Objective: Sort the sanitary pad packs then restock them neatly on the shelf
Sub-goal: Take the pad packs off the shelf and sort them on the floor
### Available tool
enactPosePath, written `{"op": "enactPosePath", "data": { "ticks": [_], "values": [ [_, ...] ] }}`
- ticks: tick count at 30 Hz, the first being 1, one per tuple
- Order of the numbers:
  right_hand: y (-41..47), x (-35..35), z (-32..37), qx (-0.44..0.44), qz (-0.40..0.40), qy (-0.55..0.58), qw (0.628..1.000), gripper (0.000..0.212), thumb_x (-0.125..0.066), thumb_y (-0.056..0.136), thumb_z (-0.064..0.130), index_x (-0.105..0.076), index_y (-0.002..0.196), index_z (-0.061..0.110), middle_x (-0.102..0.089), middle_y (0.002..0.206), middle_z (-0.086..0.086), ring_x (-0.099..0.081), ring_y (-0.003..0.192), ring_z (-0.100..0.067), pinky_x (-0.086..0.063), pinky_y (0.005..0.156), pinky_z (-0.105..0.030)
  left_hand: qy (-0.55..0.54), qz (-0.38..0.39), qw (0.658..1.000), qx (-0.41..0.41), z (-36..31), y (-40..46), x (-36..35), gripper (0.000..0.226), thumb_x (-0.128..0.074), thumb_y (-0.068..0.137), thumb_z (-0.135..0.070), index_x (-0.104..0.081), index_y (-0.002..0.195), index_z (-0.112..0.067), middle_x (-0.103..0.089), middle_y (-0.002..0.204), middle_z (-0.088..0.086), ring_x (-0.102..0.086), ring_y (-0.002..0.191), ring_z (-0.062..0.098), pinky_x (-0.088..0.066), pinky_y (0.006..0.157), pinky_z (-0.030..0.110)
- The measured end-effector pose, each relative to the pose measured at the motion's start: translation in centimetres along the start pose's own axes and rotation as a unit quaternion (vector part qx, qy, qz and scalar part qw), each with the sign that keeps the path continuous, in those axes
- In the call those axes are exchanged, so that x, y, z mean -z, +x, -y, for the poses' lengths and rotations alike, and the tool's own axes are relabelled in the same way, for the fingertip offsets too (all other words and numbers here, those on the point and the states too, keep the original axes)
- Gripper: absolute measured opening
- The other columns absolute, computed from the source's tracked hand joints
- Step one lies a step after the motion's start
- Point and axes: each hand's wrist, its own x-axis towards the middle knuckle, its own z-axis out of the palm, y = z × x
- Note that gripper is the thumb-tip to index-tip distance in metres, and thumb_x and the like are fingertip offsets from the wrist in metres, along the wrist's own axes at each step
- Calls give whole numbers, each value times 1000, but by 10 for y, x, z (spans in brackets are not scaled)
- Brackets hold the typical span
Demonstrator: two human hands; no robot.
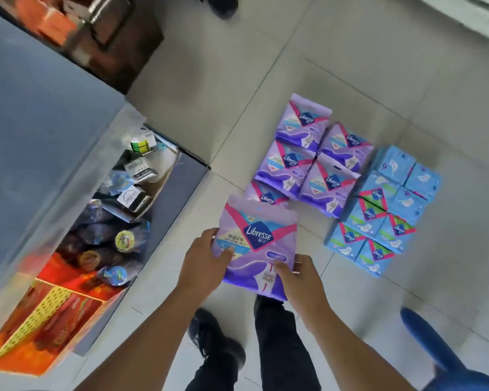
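I hold one purple Libresse pad pack [259,235] in front of me above the tiled floor. My left hand [202,265] grips its lower left edge. My right hand [299,280] grips its lower right corner. On the floor beyond it lie several more purple packs [308,159] laid out in rows. Right of them sits a block of several blue pad packs [384,210], also in rows. One purple pack [266,196] is partly hidden behind the held pack.
A grey shelf unit [40,136] stands at the left, its lower shelf crowded with small boxes, dark wrapped goods [116,227] and red-orange cartons [54,311]. My shoes [215,340] are below the held pack. A blue object [446,354] sits at the lower right. Another shoe [223,5] shows at the top.
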Motion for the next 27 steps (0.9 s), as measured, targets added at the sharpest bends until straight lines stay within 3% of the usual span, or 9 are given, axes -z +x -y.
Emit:
{"op": "enactPosePath", "data": {
  "ticks": [3, 6, 12, 17, 20, 22, 24, 27],
  "values": [
    [61, -5, -19, -25, 9, -6, 1000, 26, -66, 89, 36, -50, 102, 19, -65, 97, 2, -66, 85, -12, -49, 60, -18, 52, 1, 998, 17, -4, 55, -36, 36, -60, 95, -29, -48, 127, -19, -62, 125, -1, -57, 96, 10, -38, 61, 7],
    [123, -8, -34, -38, 7, -19, 999, 28, -64, 91, 34, -48, 104, 15, -60, 91, 4, -60, 79, -9, -40, 49, -9, 84, 16, 996, 34, -6, 108, -72, 39, -61, 94, -27, -48, 129, -17, -62, 127, 2, -61, 106, 17, -42, 74, 18],
    [230, -23, -61, -51, 20, -50, 997, 27, -65, 89, 34, -49, 104, 17, -63, 98, 0, -62, 93, -23, -50, 78, -34, 129, 42, 990, 40, 19, 206, -124, 42, -62, 94, -29, -46, 131, -17, -61, 127, 2, -60, 108, 20, -43, 77, 23],
    [296, -40, -73, -38, 50, -39, 997, 40, -65, 77, 37, -57, 110, 17, -69, 107, -3, -67, 97, -24, -56, 88, -45, 109, 71, 991, 21, 41, 279, -153, 50, -64, 92, -30, -40, 135, -23, -57, 118, -8, -59, 109, 15, -45, 72, 22],
    [316, -47, -68, -24, 75, -61, 995, 24, -64, 83, 28, -58, 104, 19, -68, 110, -7, -65, 101, -27, -53, 92, -46, 48, 116, 991, 37, 49, 295, -166, 69, -66, 91, -16, -23, 144, -28, -50, 130, -2, -55, 117, 17, -55, 84, 30],
    [317, -48, -65, -33, 79, -91, 992, 20, -62, 89, 21, -56, 107, 18, -65, 115, -10, -62, 106, -30, -51, 96, -44, 50, 127, 989, 47, 49, 294, -168, 80, -65, 91, -10, -13, 150, -26, -43, 140, 4, -50, 122, 17, -53, 91, 34],
    [311, -46, -59, -40, 70, -121, 989, 30, -60, 90, 22, -55, 118, 13, -63, 121, -10, -60, 110, -30, -49, 97, -41, 50, 121, 989, 71, 44, 287, -164, 88, -64, 92, -10, -3, 154, -24, -35, 148, 6, -45, 120, 10, -49, 87, 28],
    [283, -37, -40, -14, 41, -140, 989, 35, -58, 92, 21, -49, 124, 11, -60, 126, -9, -58, 114, -28, -49, 97, -40, 59, 67, 993, 72, 27, 260, -144, 73, -60, 95, -17, -16, 153, -22, -35, 150, 5, -47, 121, 15, -42, 70, 18]
  ]
}}
